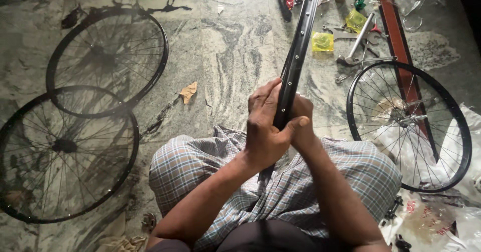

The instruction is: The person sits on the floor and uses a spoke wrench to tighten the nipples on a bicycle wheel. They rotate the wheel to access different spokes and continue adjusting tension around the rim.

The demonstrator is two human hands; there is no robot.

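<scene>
Two spoked wheels [67,151] lie overlapping on the stone floor at the left. In the middle, the left hand [265,131] and right hand [302,119] close together around a bare black rim [296,56], standing on edge above the lap. Right of it lie a yellow packet [322,42], contents unclear, and a third wheel [408,124].

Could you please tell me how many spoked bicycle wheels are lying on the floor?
3: two overlapping on the left, upper wheel and lower wheel, and right wheel. The hands hold a bare rim, not counted.
</scene>
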